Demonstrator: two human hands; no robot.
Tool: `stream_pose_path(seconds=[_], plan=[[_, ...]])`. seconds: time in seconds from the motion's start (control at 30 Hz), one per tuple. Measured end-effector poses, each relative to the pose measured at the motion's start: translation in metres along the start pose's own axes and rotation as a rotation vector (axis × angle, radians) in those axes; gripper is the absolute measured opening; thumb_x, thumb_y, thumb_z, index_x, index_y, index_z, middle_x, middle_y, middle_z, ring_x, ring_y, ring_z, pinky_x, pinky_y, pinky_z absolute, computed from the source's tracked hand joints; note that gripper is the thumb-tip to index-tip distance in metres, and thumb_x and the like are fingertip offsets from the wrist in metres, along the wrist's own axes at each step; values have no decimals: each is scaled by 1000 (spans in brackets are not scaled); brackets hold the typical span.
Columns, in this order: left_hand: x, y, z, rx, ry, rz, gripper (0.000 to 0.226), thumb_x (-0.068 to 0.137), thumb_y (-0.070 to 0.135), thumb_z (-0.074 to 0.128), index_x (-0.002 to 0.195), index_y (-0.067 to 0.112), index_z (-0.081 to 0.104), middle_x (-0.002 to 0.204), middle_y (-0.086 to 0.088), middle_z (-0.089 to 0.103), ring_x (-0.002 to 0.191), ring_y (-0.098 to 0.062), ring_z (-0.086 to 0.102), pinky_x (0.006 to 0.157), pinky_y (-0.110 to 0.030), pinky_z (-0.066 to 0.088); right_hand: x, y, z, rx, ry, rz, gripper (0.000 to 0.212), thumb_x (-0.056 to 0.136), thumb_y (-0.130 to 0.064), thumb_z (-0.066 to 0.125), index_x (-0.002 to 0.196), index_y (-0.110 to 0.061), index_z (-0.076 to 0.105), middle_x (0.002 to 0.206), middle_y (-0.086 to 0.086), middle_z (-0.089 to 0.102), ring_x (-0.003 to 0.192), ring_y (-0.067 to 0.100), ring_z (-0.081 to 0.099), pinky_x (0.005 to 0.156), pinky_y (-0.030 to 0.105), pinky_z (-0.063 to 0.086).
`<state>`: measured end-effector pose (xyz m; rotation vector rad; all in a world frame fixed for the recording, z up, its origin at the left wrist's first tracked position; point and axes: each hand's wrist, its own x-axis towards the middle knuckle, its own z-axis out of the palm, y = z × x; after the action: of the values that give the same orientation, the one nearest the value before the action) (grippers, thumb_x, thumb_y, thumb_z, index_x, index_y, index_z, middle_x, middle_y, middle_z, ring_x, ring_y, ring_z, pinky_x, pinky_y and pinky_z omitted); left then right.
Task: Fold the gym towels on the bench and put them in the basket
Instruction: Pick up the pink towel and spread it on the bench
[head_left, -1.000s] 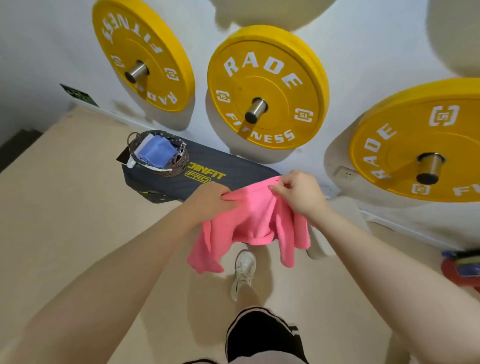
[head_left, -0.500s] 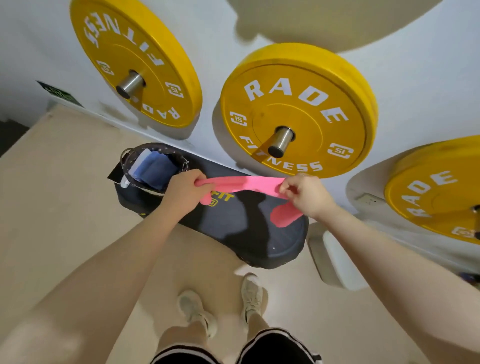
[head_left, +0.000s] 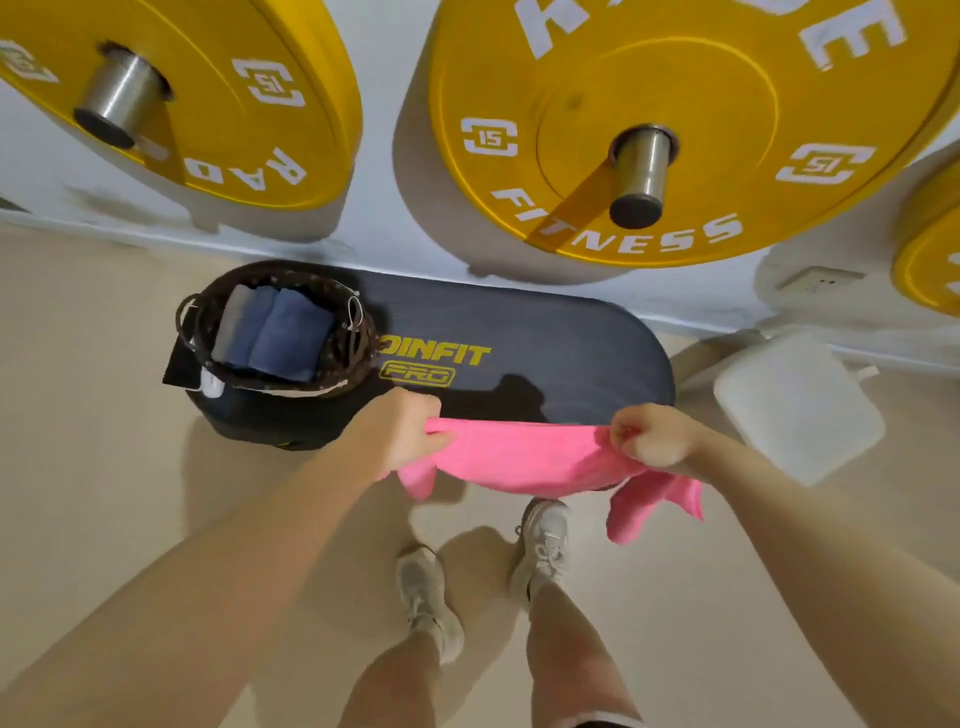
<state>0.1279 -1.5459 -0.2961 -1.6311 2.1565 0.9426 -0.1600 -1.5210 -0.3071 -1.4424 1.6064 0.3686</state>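
Observation:
A pink towel (head_left: 524, 457) is stretched between my hands over the near edge of the dark bench (head_left: 545, 332). My left hand (head_left: 402, 434) grips its left end and my right hand (head_left: 652, 436) grips its right end, with loose corners hanging below each hand. A dark woven basket (head_left: 358, 332) stands on the left end of the bench. Folded blue towels (head_left: 275, 335) lie inside it.
Yellow weight plates (head_left: 649, 114) hang on pegs on the white wall just behind the bench. A white square object (head_left: 795, 405) lies on the floor to the right. My feet in white shoes (head_left: 540, 540) stand on the beige floor before the bench.
The towel went from bunched to stretched wide between my hands and has come down to the near edge of the bench. My head has moved closer to the wall.

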Motion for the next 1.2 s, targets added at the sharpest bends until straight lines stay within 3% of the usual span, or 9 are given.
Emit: stream_pose_path(seconds=[0.1,0.23,0.5,0.63,0.77,0.87,0.93,1.1,1.2], plan=[[50,-27,41,165,38,-11,21,86,28,54,94,8,56,86,-10,60,91,-33,59,64,-30,36,50,21,27,-95,80,36,29,79,0,44,61,-23,43,83,3,58,82,22,48,72,26,38],[139,-64,101,277,48,9,33,91,35,51,110,7,53,114,-15,60,110,-34,55,84,-40,45,143,57,52,-127,233,33,31,78,-1,46,60,-25,44,94,11,67,84,29,55,78,33,47],[283,-126,163,476,223,-22,24,96,25,44,112,7,48,115,-16,55,108,-35,55,79,-42,45,315,96,78,-213,436,56,33,82,-5,45,101,-21,67,114,9,63,106,31,56,92,38,48],[315,-147,158,517,360,-61,16,94,6,39,106,3,49,107,-17,52,100,-35,55,70,-40,42,344,88,66,-375,435,53,55,84,-3,43,131,-31,48,121,12,50,113,33,53,87,38,46],[336,-148,135,418,525,-107,25,91,-1,39,114,1,48,113,-20,49,106,-35,49,80,-43,41,353,84,49,-473,560,42,66,83,-7,50,142,-29,28,121,18,48,109,38,54,87,44,45],[344,-146,137,572,794,-56,29,80,0,43,106,3,56,97,-17,59,86,-31,57,71,-38,41,358,87,48,-305,625,-39,62,82,-12,52,139,-28,33,128,16,43,112,40,51,94,46,43],[344,-139,147,642,855,-72,33,71,10,47,102,11,60,95,-8,64,78,-25,57,68,-33,35,357,92,53,-73,710,-125,54,83,-10,52,135,-20,41,132,16,41,112,38,50,96,46,43],[342,-72,199,279,719,244,41,64,24,44,99,12,60,109,-13,61,101,-27,50,77,-36,48,349,125,66,152,878,101,39,85,-29,46,116,-5,53,122,22,52,112,40,48,90,44,41],[344,-28,220,217,424,298,42,89,28,46,128,13,47,145,-10,32,134,-26,28,106,-39,26,337,143,77,103,795,199,44,88,-28,52,126,-6,50,128,22,45,120,39,40,96,45,38]])
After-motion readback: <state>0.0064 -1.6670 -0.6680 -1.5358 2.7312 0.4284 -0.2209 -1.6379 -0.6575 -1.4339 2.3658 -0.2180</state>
